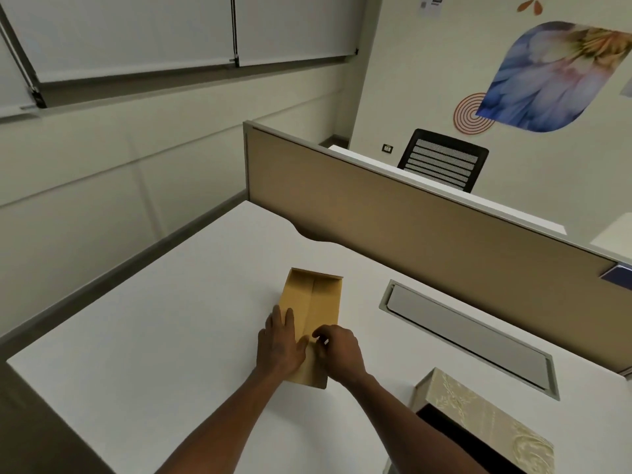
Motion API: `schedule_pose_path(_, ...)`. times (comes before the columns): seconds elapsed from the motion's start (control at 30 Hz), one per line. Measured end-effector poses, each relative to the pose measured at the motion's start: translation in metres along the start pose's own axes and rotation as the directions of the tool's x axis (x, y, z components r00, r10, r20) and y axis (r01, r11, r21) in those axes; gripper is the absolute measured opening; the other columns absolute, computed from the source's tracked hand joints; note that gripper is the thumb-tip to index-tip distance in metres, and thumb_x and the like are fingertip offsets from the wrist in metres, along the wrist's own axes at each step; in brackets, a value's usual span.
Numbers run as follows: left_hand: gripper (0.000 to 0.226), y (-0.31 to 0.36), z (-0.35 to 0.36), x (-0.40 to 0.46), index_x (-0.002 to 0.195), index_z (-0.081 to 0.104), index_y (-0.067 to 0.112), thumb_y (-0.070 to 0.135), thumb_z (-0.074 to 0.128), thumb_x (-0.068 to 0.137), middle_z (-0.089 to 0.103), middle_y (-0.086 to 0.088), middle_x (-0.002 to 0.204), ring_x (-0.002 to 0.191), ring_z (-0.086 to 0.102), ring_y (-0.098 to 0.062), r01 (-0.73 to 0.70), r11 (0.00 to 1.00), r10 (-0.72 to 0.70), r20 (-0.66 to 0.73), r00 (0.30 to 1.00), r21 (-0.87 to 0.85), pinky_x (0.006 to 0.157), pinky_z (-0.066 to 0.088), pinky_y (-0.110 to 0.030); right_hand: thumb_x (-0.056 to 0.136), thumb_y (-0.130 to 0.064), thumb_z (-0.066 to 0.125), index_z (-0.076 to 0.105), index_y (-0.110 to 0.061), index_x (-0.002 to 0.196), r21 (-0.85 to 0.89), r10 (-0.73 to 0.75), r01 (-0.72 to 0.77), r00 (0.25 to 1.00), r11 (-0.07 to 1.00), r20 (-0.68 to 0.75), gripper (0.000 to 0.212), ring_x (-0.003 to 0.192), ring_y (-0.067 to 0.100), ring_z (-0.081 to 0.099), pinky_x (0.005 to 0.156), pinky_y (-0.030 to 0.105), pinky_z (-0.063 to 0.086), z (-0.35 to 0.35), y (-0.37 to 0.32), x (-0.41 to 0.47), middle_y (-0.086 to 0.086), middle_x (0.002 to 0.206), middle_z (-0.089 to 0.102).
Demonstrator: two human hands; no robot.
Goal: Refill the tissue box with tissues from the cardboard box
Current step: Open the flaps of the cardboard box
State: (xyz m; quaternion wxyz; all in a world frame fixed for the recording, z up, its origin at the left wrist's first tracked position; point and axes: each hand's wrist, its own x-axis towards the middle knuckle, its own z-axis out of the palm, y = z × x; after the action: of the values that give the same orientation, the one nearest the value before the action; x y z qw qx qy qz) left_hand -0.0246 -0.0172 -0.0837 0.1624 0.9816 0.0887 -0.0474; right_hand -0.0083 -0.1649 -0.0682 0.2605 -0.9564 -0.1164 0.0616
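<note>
Cardboard box (313, 304) lies flat on the white desk (164, 319), roughly mid-desk, long axis running away from the person, top flaps closed with a seam down the middle. Left hand (280, 343) rests palm-down on the near left part of the box top, fingers spread flat, grip apart, pressing rather than holding. Right hand (337, 348) sits at the near right part of the box, fingers curled together at the flap edge near the seam; fingertips touch the cardboard, but whether the grip is actually clamped on the flap cannot be told. The two hands are just beside each other, thumbs close.

Tissue box (485, 422), cream with an embossed pattern, stands at the near right of the desk, well apart from the cardboard box, its dark open side facing the camera; inside too dark to read. No tissues visible.

Grey cable hatch (468, 336) is set into the desk between the boxes and the tan partition (410, 220) along the desk's far edge. Black mesh chair (443, 159) behind the partition. Flower decal (554, 77) on the right wall, blinds (171, 32) upper left.
</note>
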Motion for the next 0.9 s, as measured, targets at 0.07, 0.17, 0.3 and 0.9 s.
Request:
schedule_pose_path(0.07,0.075,-0.001,0.012,-0.003,0.152,0.034,0.014,0.063,0.034,0.095,0.027,-0.017,0.161,0.139,0.042,-0.037,0.022,0.999,-0.023,-0.019,1.000,-0.040,0.101,0.049,-0.047,0.099,-0.024,0.058,0.063,-0.023,0.135,-0.021,0.032,-0.033,0.999,0.999,-0.029,0.036,0.116,0.021,0.063,0.100,0.033,0.054,-0.004,-0.001,0.009,0.000,0.136,0.062)
schedule_pose_path(0.17,0.073,-0.006,0.028,0.002,0.137,0.058,0.009,0.058,0.035,0.089,0.052,-0.021,0.145,0.117,0.063,-0.040,0.011,0.998,-0.012,-0.025,1.000,-0.070,0.077,0.060,-0.047,0.100,-0.028,0.054,0.038,-0.024,0.155,-0.091,0.021,-0.019,1.000,0.996,0.019,0.058,0.146,0.029,0.038,0.116,0.044,0.041,-0.016,0.001,0.033,0.002,0.163,0.034)
schedule_pose_path(0.3,0.071,-0.013,0.028,0.003,0.136,0.056,0.009,0.048,0.060,0.078,0.054,-0.019,0.144,0.114,0.065,-0.038,-0.060,0.995,0.058,-0.018,0.998,-0.077,0.076,0.061,-0.047,0.101,-0.033,0.050,0.012,-0.020,0.163,-0.221,-0.030,0.051,0.994,0.974,0.101,0.073,0.158,0.033,0.006,0.124,0.053,0.025,-0.026,0.010,0.068,0.006,0.172,0.007)
schedule_pose_path(0.9,0.074,-0.012,0.032,-0.013,0.159,0.009,0.021,0.053,0.033,0.096,0.000,-0.001,0.168,0.152,0.020,-0.023,-0.047,0.997,0.046,-0.011,0.999,-0.063,0.123,0.017,-0.049,0.080,-0.066,0.070,0.025,-0.019,0.156,-0.169,0.305,-0.267,0.914,0.949,0.267,0.099,0.145,0.036,0.028,0.109,0.051,0.043,-0.011,0.028,0.133,0.013,0.156,0.032)
